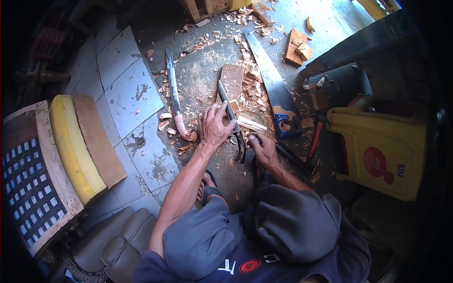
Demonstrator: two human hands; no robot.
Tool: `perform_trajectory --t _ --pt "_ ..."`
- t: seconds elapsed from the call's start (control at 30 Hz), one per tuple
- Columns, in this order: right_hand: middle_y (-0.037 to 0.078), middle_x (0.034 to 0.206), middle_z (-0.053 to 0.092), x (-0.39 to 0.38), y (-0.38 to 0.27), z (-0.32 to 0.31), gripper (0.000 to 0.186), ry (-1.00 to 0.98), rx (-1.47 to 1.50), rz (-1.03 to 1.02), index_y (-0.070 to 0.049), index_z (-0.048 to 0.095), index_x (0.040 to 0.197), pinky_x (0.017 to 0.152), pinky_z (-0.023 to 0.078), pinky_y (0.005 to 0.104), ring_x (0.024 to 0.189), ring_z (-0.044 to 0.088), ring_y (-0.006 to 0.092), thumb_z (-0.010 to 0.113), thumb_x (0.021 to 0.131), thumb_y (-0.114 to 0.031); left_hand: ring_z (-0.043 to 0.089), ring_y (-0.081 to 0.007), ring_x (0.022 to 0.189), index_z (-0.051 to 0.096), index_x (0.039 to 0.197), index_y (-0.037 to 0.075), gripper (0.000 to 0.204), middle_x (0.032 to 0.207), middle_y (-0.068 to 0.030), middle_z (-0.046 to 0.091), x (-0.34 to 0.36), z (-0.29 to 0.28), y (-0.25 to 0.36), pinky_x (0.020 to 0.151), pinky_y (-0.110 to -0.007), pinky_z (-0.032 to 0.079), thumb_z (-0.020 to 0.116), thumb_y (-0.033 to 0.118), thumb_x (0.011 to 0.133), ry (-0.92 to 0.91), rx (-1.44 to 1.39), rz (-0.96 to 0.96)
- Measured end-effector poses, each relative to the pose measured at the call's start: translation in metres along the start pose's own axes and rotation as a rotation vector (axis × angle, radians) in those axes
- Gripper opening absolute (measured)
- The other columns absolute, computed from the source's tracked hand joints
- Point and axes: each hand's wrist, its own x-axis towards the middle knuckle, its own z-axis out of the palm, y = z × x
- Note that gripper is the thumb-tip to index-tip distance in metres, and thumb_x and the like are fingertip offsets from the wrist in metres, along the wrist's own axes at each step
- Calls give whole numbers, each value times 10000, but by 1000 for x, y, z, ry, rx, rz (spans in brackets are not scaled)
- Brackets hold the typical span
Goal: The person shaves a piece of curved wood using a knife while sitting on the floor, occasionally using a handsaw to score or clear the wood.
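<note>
A knife (230,111) with a dark blade and a curved black handle lies slantwise over a reddish-brown wooden board (232,78). My left hand (214,126) is spread beside it, fingers apart, the thumb at the blade. My right hand (264,149) is curled closed, just right of the knife's handle; whatever its fingers hold is hidden. Close above that hand rests a pale split stick of wood (252,124). A machete (173,89) with a wooden handle lies left of my left hand. A handsaw (271,70) with a blue-and-black handle lies to the right.
Wood chips (252,92) litter the floor. Wooden blocks (296,46) lie at the far right. A yellow plastic container (377,146) stands at right, near a red-handled tool (315,139). Yellow foam (75,146) and a wooden-framed slatted panel (33,188) are at left.
</note>
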Motion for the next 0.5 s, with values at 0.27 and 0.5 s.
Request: perform_trajectory --t 0.27,0.5 --pt "229 814 711 71 -57 -4 258 126 -310 -459 -57 656 1102 683 557 491 753 713 414 593 987 -279 504 -341 1286 539 1462 166 764 1394 -134 545 4 -4 12 1077 -502 387 782 442 792 59 0 35" --pt "210 863 733 106 -54 5 275 16 -499 -419 -76 697 1151 694 579 463 766 732 384 632 967 -270 461 -334 1342 516 1478 185 796 1426 -129 519 3 1 8 1082 -536 363 767 406 756 4 -44 8"
